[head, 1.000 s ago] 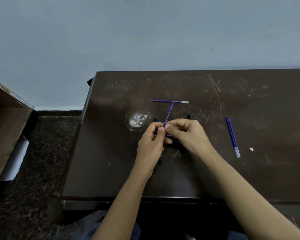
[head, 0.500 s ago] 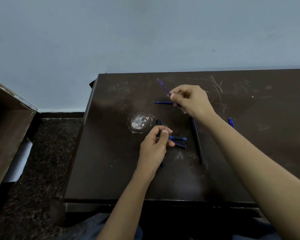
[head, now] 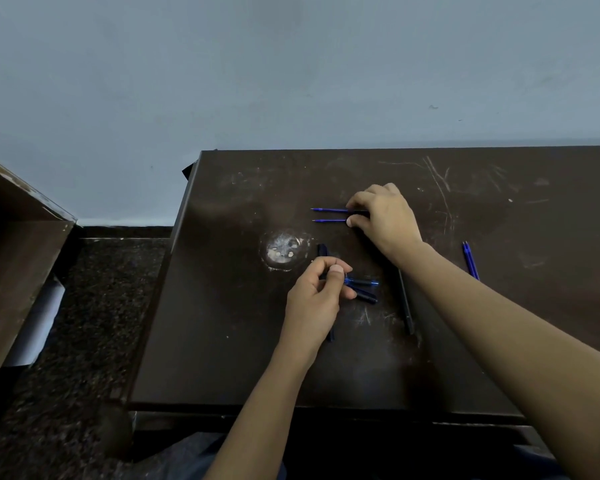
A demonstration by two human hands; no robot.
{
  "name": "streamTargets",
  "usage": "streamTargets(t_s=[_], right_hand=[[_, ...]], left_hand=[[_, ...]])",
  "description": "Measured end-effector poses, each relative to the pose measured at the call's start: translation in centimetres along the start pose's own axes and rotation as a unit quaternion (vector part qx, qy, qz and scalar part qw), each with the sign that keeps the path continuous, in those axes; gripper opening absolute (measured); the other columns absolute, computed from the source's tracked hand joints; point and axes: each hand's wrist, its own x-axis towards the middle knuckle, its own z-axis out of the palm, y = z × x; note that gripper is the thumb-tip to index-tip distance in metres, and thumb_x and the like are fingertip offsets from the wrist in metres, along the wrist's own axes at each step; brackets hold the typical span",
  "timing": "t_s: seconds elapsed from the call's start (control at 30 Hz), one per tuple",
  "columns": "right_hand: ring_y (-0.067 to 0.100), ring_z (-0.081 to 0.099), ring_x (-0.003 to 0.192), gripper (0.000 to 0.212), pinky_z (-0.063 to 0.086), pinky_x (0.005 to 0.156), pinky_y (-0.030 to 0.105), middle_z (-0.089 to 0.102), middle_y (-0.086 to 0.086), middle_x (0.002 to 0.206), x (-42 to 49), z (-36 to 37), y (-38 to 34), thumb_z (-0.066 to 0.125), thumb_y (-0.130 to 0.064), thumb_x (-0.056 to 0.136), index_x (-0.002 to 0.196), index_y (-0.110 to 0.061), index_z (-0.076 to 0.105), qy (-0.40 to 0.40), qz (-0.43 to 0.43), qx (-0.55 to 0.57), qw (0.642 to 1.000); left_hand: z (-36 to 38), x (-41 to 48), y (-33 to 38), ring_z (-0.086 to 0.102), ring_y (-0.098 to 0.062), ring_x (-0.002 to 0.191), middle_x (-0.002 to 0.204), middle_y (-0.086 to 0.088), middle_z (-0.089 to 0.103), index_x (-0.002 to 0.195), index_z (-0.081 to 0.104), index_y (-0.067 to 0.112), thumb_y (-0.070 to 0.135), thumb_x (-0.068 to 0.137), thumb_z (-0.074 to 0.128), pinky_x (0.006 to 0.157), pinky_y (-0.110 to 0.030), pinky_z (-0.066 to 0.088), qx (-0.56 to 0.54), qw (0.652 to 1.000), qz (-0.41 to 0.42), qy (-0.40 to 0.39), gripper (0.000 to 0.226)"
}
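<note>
Desk (head: 222,341): dark and scratched, with a pale worn patch (head: 284,251) near its middle
Right hand (head: 383,216): stretched to the far side, fingers curled down over the right ends of the two refills, thumb tip against the nearer one — pinch or bare touch, I cannot tell
Left hand (head: 317,296): closer to the body, fingers narrow, pinching the pen pieces (head: 361,283)
Black barrel (head: 406,313): flat on the desk, long axis near to far, its far end hidden under the right forearm
Far refill (head: 329,209) and near refill (head: 329,220): side by side and parallel, long axes left to right, tips pointing left
Spare refills (head: 470,259): off to the right, well apart
What the next move turns on: the refills run leftward from the right fingers (the left hand is farther off) — so the right hand is the one placed to let go or lift
</note>
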Motion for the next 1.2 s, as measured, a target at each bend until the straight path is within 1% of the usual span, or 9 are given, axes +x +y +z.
streamTargets(t_s=[0.1, 0.2, 0.27, 0.4, 0.63, 0.83, 0.97, 1.13, 1.2], right_hand=[[0.031, 0.051, 0.107, 0.033, 0.043, 0.09, 0.043, 0.065, 0.009, 0.113, 0.6, -0.2, 0.2, 0.067, -0.026, 0.083, 0.115, -0.017, 0.066, -0.01, -0.004, -0.009, 1.0], [0.032, 0.054, 0.105, 0.027, 0.043, 0.09, 0.042, 0.067, 0.01, 0.11, 0.9, -0.3, 0.2, 0.063, -0.025, 0.086, 0.112, -0.018, 0.068, -0.021, -0.004, -0.015, 1.0], [0.031, 0.055, 0.105, 0.024, 0.043, 0.09, 0.043, 0.067, 0.011, 0.108, 1.0, -0.2, 0.1, 0.06, -0.025, 0.088, 0.108, -0.017, 0.07, -0.026, -0.003, -0.016, 1.0], [0.031, 0.054, 0.106, 0.022, 0.042, 0.091, 0.044, 0.065, 0.011, 0.108, 1.3, -0.4, -0.2, 0.058, -0.023, 0.09, 0.107, -0.016, 0.07, -0.032, -0.003, -0.023, 0.999], [0.03, 0.054, 0.108, 0.022, 0.042, 0.093, 0.044, 0.065, 0.011, 0.109, 1.8, -0.7, -0.2, 0.057, -0.023, 0.091, 0.108, -0.017, 0.07, -0.04, -0.008, -0.036, 0.999], [0.029, 0.054, 0.107, 0.022, 0.043, 0.092, 0.044, 0.065, 0.01, 0.108, 1.7, -0.6, -0.2, 0.058, -0.023, 0.09, 0.108, -0.017, 0.07, -0.031, -0.006, -0.029, 0.999], [0.031, 0.054, 0.107, 0.023, 0.043, 0.091, 0.043, 0.065, 0.011, 0.108, 1.7, -0.7, -0.4, 0.06, -0.023, 0.088, 0.109, -0.016, 0.069, -0.009, 0.001, -0.015, 1.0], [0.029, 0.057, 0.103, 0.023, 0.045, 0.09, 0.045, 0.066, 0.01, 0.105, 0.6, -1.0, -0.8, 0.062, -0.023, 0.087, 0.107, -0.017, 0.069, 0.054, 0.023, 0.042, 0.997], [0.026, 0.059, 0.101, 0.02, 0.047, 0.09, 0.042, 0.066, 0.008, 0.107, -0.4, -1.4, -0.8, 0.061, -0.022, 0.088, 0.106, -0.018, 0.068, 0.086, 0.042, 0.078, 0.992]], left_hand=[[0.1, 0.0, 0.0, 0.041, 0.001, 0.045, 0.059, 0.011, 0.063, 0.087, 0.064, 0.035, 0.033, 0.099, 0.046, 0.042, -0.012, 0.033, 0.002, 1.0, -0.001, -0.001, 0.022], [0.2, 0.0, 0.0, 0.041, 0.002, 0.045, 0.059, 0.011, 0.064, 0.086, 0.064, 0.037, 0.034, 0.099, 0.046, 0.043, -0.013, 0.033, 0.004, 1.0, -0.001, -0.001, 0.022], [0.2, 0.1, -0.1, 0.043, 0.004, 0.046, 0.059, 0.011, 0.064, 0.086, 0.063, 0.038, 0.035, 0.098, 0.046, 0.047, -0.015, 0.034, 0.013, 1.0, -0.002, -0.001, 0.021], [0.2, 0.2, -0.1, 0.044, 0.005, 0.047, 0.06, 0.012, 0.064, 0.086, 0.063, 0.039, 0.036, 0.098, 0.045, 0.051, -0.019, 0.034, 0.018, 1.0, -0.002, 0.0, 0.022], [0.1, 0.1, -0.1, 0.042, 0.002, 0.047, 0.06, 0.012, 0.064, 0.087, 0.063, 0.039, 0.036, 0.098, 0.045, 0.046, -0.016, 0.033, 0.018, 1.0, -0.003, -0.002, 0.022], [0.1, 0.2, -0.1, 0.044, 0.005, 0.047, 0.061, 0.012, 0.064, 0.087, 0.063, 0.039, 0.036, 0.098, 0.045, 0.05, -0.018, 0.034, 0.018, 1.0, -0.004, -0.004, 0.022], [0.0, 0.2, 0.0, 0.042, 0.001, 0.047, 0.06, 0.012, 0.064, 0.086, 0.063, 0.039, 0.036, 0.098, 0.045, 0.047, -0.016, 0.033, 0.014, 1.0, -0.003, 0.0, 0.022], [-0.1, 0.2, -0.1, 0.042, 0.003, 0.046, 0.061, 0.013, 0.065, 0.085, 0.062, 0.041, 0.036, 0.098, 0.046, 0.053, -0.022, 0.033, 0.017, 1.0, -0.002, 0.006, 0.022], [-0.1, 0.2, -0.1, 0.043, 0.004, 0.047, 0.061, 0.013, 0.065, 0.084, 0.063, 0.041, 0.035, 0.098, 0.046, 0.054, -0.023, 0.033, 0.013, 1.0, -0.004, 0.01, 0.022]])
